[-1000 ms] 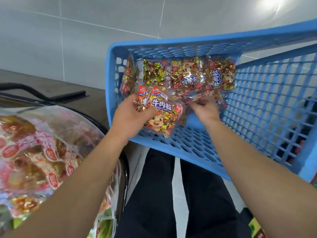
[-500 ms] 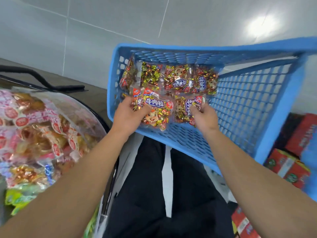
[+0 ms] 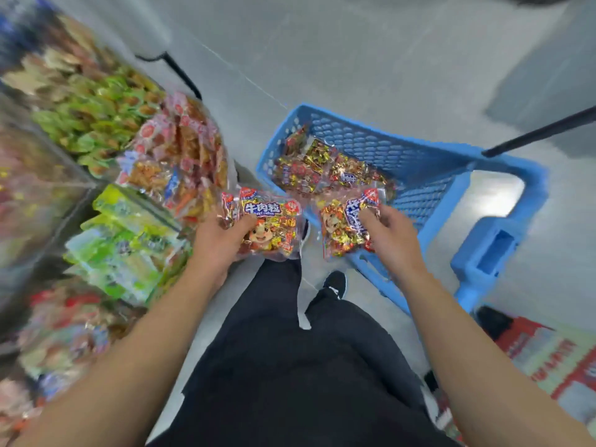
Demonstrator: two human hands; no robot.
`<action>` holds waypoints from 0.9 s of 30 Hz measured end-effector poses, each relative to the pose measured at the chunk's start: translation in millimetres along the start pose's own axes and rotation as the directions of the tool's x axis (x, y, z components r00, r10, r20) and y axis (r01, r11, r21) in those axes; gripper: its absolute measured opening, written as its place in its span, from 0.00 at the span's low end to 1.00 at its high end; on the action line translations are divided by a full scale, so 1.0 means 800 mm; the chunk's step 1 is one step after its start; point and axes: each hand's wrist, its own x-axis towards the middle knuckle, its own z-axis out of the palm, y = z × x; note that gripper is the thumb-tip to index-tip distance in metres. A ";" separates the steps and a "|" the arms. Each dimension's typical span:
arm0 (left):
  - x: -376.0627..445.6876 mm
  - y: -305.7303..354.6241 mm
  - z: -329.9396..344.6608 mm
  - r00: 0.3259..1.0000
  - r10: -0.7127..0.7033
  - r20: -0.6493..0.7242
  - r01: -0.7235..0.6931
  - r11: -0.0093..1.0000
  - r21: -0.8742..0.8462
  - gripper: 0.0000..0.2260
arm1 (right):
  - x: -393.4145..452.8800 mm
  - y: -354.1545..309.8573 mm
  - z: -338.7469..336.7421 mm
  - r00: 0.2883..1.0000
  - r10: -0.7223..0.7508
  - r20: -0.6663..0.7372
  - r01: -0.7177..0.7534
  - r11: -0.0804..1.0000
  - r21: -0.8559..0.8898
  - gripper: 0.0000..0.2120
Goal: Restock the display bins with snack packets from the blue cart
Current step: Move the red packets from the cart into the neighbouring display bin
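**Two handfuls lifted, bins next**

One snack packet (image 3: 267,229) sits clamped in the left hand (image 3: 214,243); a second packet (image 3: 346,229) is gripped by the right hand (image 3: 392,237), both held above the near edge of the blue cart (image 3: 429,179). More packets (image 3: 325,171) lie inside it. This looks like the carry step: next, swing left to the display bins (image 3: 135,188) and find the matching bin, which blur hides.

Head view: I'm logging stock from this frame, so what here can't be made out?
- Display bins, head view: motion blur smears the labels; the left edge cuts them off.
- Packets left in the blue cart: overlapping, so no count.
- Packet in the right hand: fingers cover its label.
- How many packets the left hand holds: they are stacked.
- Red boxes: blurred and cut off by the right edge.
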 end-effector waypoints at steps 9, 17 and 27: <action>-0.113 -0.049 -0.139 0.941 -0.037 -0.336 -0.097 0.923 -0.373 0.04 | -0.092 -0.075 0.095 0.932 -0.143 0.332 0.167 0.985 -0.043 0.20; -0.142 -0.078 -0.282 0.863 -0.058 -0.503 -0.235 0.834 -0.499 0.06 | -0.135 -0.163 0.231 0.841 -0.262 0.474 0.344 0.935 -0.093 0.10; -0.128 -0.078 -0.464 0.834 -0.044 -0.549 -0.314 0.782 -0.539 0.06 | -0.194 -0.242 0.404 0.756 -0.409 0.511 0.559 0.810 -0.178 0.20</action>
